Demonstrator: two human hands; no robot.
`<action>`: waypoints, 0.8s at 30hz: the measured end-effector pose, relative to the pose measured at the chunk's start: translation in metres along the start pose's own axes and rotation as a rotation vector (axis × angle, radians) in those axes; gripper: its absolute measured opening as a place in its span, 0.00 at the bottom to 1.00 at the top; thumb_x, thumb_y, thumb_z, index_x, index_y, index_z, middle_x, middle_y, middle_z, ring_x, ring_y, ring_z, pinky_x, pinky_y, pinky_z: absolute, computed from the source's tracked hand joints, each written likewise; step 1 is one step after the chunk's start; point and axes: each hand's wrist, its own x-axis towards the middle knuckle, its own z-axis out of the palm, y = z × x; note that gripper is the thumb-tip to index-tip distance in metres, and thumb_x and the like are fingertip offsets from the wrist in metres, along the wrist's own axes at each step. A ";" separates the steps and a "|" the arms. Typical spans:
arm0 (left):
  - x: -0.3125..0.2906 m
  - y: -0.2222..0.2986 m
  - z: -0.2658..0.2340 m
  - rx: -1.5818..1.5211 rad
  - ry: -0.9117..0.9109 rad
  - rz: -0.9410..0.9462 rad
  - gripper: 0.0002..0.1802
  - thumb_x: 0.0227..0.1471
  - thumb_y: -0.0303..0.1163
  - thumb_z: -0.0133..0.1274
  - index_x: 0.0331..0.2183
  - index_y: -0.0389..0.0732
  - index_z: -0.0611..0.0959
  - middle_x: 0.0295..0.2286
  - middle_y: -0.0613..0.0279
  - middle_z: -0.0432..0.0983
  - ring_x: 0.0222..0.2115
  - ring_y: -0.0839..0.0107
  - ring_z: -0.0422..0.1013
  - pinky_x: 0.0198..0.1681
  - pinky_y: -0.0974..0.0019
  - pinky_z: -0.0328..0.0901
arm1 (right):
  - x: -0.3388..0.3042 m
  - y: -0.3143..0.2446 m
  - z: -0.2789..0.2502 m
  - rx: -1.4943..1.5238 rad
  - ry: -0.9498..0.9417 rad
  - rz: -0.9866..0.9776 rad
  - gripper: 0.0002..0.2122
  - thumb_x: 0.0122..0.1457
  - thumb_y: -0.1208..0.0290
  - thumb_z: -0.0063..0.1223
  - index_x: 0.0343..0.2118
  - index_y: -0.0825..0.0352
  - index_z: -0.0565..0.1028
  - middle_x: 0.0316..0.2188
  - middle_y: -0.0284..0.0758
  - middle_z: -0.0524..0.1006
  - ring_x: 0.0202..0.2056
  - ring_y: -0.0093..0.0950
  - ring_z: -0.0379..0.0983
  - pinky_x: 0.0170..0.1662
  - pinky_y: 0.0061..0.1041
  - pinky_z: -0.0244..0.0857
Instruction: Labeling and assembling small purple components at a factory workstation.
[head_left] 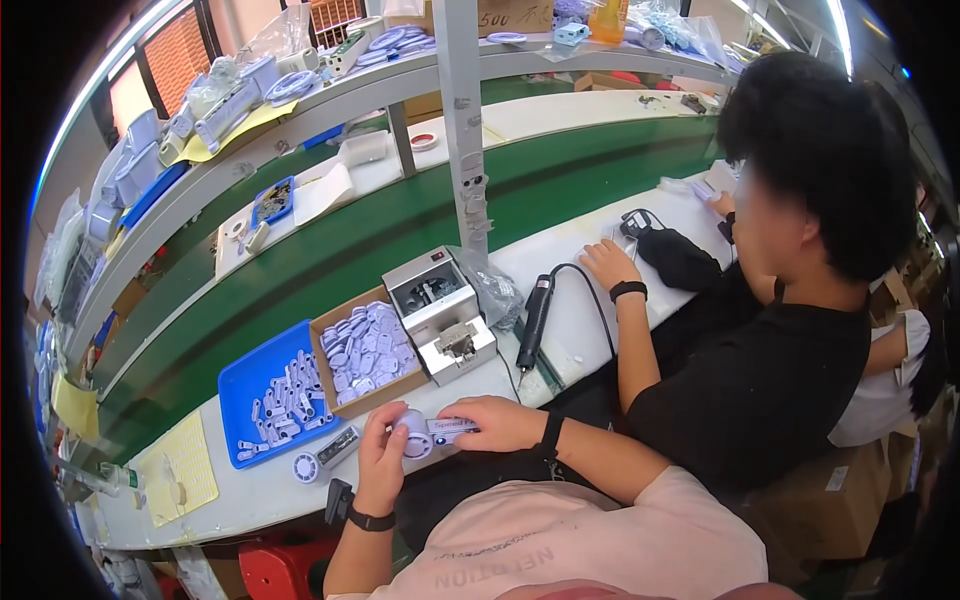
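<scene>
My left hand (379, 462) is closed round the cylindrical head of a small lavender device (416, 437), shaped like a handheld fan. My right hand (497, 424) grips its handle, which has a printed panel, and the fingers hide part of it. The device is held just over the near edge of the bench. Beside my left hand, a similar handheld fan (306, 467) with a round vented head lies on the bench, next to a grey-panelled handle piece (338, 447).
Ahead stand a blue tray (232, 400) of small lavender parts, a cardboard box (350, 410) of lavender caps and a metal machine (455, 345). A black electric screwdriver (537, 322) lies to the right. A co-worker (740, 370) sits close on my right. A yellow sheet (190, 470) lies left.
</scene>
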 end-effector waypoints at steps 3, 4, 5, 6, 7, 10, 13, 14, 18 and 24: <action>0.002 0.005 -0.003 0.092 -0.045 0.048 0.17 0.66 0.27 0.49 0.55 0.35 0.78 0.49 0.59 0.74 0.50 0.70 0.70 0.57 0.67 0.63 | -0.002 -0.004 -0.002 -0.030 0.007 0.008 0.22 0.57 0.62 0.58 0.52 0.69 0.77 0.45 0.48 0.80 0.48 0.48 0.77 0.54 0.41 0.70; 0.000 0.006 -0.003 0.092 -0.042 0.045 0.17 0.66 0.27 0.49 0.55 0.35 0.78 0.49 0.59 0.74 0.50 0.70 0.70 0.57 0.67 0.63 | -0.002 -0.005 -0.001 -0.041 0.005 0.008 0.22 0.57 0.62 0.58 0.52 0.69 0.77 0.45 0.48 0.80 0.48 0.48 0.77 0.54 0.41 0.70; -0.001 0.007 -0.004 0.085 -0.043 0.037 0.17 0.66 0.27 0.49 0.54 0.34 0.78 0.49 0.59 0.74 0.50 0.70 0.70 0.57 0.67 0.63 | -0.002 -0.006 0.000 -0.038 0.002 0.010 0.22 0.57 0.62 0.58 0.52 0.69 0.77 0.45 0.48 0.80 0.48 0.48 0.77 0.54 0.41 0.70; -0.002 0.008 -0.004 0.077 -0.044 0.028 0.17 0.65 0.26 0.49 0.54 0.34 0.78 0.49 0.59 0.74 0.50 0.70 0.70 0.57 0.67 0.63 | -0.002 -0.006 0.000 -0.053 -0.011 0.011 0.22 0.57 0.62 0.58 0.53 0.69 0.76 0.46 0.48 0.80 0.49 0.48 0.77 0.54 0.40 0.70; -0.003 0.009 -0.004 0.069 -0.045 0.017 0.17 0.65 0.26 0.50 0.54 0.34 0.78 0.50 0.59 0.74 0.50 0.70 0.70 0.57 0.67 0.63 | -0.002 -0.006 0.000 -0.067 -0.024 0.014 0.23 0.58 0.62 0.58 0.55 0.69 0.76 0.48 0.48 0.79 0.49 0.48 0.77 0.55 0.40 0.70; -0.012 0.008 -0.009 0.019 -0.033 -0.029 0.17 0.64 0.26 0.52 0.53 0.34 0.79 0.51 0.58 0.73 0.51 0.69 0.70 0.55 0.66 0.65 | -0.001 -0.012 0.002 -0.076 -0.068 0.023 0.24 0.58 0.63 0.58 0.56 0.69 0.76 0.49 0.47 0.79 0.50 0.47 0.77 0.56 0.39 0.70; -0.015 0.004 -0.009 -0.023 0.002 -0.095 0.17 0.64 0.27 0.53 0.53 0.34 0.79 0.51 0.59 0.74 0.51 0.69 0.71 0.54 0.66 0.67 | 0.002 -0.006 0.007 -0.043 -0.094 0.024 0.24 0.57 0.64 0.59 0.55 0.70 0.76 0.49 0.48 0.79 0.50 0.47 0.77 0.56 0.39 0.70; -0.020 0.003 -0.010 -0.031 0.006 -0.120 0.17 0.63 0.27 0.54 0.52 0.34 0.80 0.50 0.60 0.75 0.50 0.71 0.71 0.53 0.67 0.67 | 0.000 0.001 0.010 0.000 -0.099 0.019 0.24 0.57 0.64 0.59 0.55 0.71 0.76 0.49 0.49 0.79 0.50 0.47 0.77 0.56 0.39 0.70; 0.003 0.010 -0.010 -0.021 -0.074 -0.128 0.16 0.64 0.31 0.57 0.51 0.35 0.82 0.46 0.62 0.76 0.49 0.73 0.71 0.51 0.68 0.67 | 0.002 -0.007 -0.009 0.149 -0.114 0.157 0.22 0.57 0.72 0.59 0.55 0.73 0.76 0.47 0.45 0.81 0.48 0.35 0.79 0.55 0.31 0.71; 0.004 0.008 -0.008 -0.144 -0.057 -0.152 0.14 0.65 0.32 0.57 0.48 0.35 0.83 0.46 0.62 0.77 0.49 0.73 0.72 0.52 0.68 0.67 | 0.012 -0.012 -0.015 0.205 -0.183 0.205 0.21 0.58 0.75 0.58 0.55 0.76 0.75 0.47 0.44 0.81 0.48 0.31 0.78 0.54 0.29 0.70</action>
